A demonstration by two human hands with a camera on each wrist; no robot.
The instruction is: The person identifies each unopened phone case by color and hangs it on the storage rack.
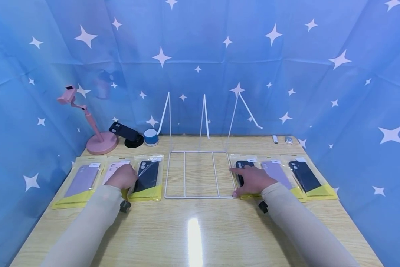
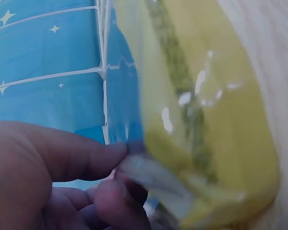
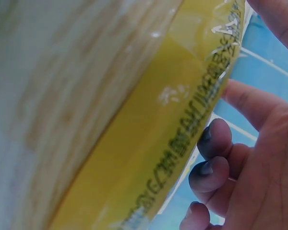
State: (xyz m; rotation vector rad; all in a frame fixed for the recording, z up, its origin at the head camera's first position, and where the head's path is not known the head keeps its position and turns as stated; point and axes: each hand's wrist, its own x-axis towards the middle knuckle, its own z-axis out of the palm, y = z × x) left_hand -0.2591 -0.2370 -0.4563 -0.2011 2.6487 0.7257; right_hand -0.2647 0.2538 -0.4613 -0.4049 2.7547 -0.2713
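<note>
A: Head view, status?
B: Left hand (image 1: 122, 177) rests on the pink packaged case (image 1: 113, 171), left of centre on the surface (image 1: 200, 230); fingers curled over it. Right hand (image 1: 253, 180) lies on the black packaged case (image 1: 244, 171), right of the white wire rack (image 1: 198, 174); forefinger and thumb spread along the package edges.

A: Left wrist view?
B: Fingers (image 2: 86, 155) pinch the yellow package (image 2: 206, 134) at its lower edge.

A: Right wrist view?
B: Fingers (image 3: 213, 139) curl against the yellow package edge (image 3: 173, 143); whether they actually grip it I cannot tell.

Two bagged phone cases — pink (image 1: 114, 171), black (image 1: 243, 171) — lie flat on yellow cards.
</note>
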